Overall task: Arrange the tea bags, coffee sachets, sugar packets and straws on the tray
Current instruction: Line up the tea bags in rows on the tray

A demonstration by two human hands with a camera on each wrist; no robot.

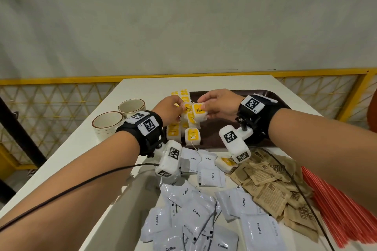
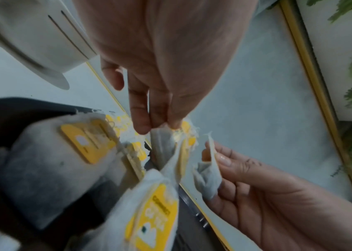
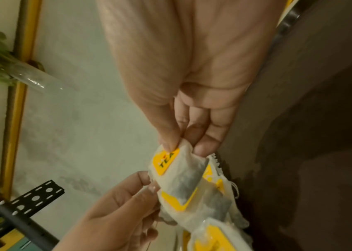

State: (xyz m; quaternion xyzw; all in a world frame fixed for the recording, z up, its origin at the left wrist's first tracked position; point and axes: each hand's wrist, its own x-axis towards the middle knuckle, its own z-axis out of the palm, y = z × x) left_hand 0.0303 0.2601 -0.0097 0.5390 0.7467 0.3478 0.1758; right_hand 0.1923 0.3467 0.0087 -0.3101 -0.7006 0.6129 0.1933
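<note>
Both hands up over the left end of the tray (image 1: 273, 96), each pinching tea bags out of one tangled bunch.

Left hand (image 1: 170, 111): thumb and fingertips (image 2: 140, 125) pressed together on the top edge of a bag; more bags (image 2: 149, 212) hang below it by their strings.

Right hand (image 1: 221, 105): thumb and forefinger pinch the corner of the "TEA" bag (image 1: 199, 111), yellow tag facing up. In the right wrist view the thumb (image 3: 169, 141) sits right at the tag edge, other fingers loosely curled behind the bag.

The two pinches are just beside each other, bags between them touching.

On the tray, under the hands: a few more tea bags (image 1: 192, 135) lying at its near-left edge, one string trailing over the rim toward the sachets. More yellow-tagged bags (image 1: 181, 94) at the tray's far-left corner; on or off the rim, cannot tell.

Off the tray, near side: coffee sachets (image 1: 195, 213) in a loose heap, one stray tea bag (image 1: 226, 162) just past the tray's near rim, brown sugar packets (image 1: 267, 187) right of the sachets, red straws (image 1: 336, 206) right of those.

Two cups (image 1: 108, 121) left of the tray, on the table (image 1: 146, 83).
</note>
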